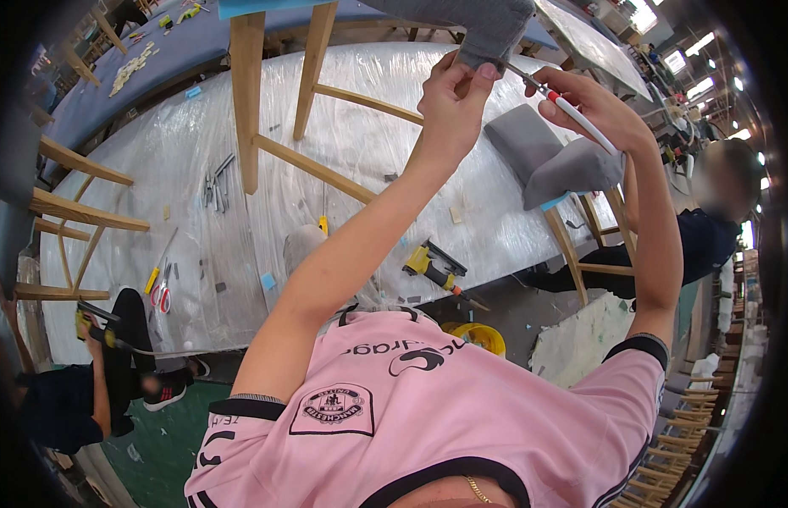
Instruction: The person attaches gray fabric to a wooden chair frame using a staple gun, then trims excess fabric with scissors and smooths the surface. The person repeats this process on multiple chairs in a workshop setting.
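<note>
Pinching fabric edge [489, 49]: left hand [453, 91] | tool [583, 124]: right hand [599, 103] | gap between legs [246, 102]

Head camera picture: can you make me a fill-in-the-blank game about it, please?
1. The left hand grips fabric coloured ____.
2. The right hand holds a tool with a mostly ____ handle.
3. The chair legs are made of ____.
4. The round container near the person's shirt is ____.

Missing words: gray; white; wood; yellow.
</note>
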A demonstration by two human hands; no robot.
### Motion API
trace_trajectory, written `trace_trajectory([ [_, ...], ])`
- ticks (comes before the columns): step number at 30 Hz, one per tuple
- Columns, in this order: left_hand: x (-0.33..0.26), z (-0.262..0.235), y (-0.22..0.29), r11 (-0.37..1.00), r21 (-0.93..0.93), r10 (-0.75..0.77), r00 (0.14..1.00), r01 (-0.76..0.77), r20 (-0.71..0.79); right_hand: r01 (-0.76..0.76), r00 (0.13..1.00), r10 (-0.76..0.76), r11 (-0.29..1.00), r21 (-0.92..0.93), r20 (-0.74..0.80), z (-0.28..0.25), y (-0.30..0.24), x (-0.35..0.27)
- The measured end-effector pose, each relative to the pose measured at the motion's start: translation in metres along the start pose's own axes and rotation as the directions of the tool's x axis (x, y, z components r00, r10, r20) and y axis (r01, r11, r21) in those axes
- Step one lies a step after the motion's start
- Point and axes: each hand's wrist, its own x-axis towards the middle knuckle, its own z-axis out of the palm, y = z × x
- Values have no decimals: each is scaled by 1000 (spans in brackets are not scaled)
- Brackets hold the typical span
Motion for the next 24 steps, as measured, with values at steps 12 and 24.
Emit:
trace_trajectory([
  [12, -2, 0, 0, 999, -34, -34, 999, 34, 2, 29, 996, -33, 998, -50, -83, 0, -7, -2],
  [24, -6, -17, 3, 998, 4, -56, 997, 55, 44, 22, 980, 38, 953, 301, -193, 42, -2, -19],
])
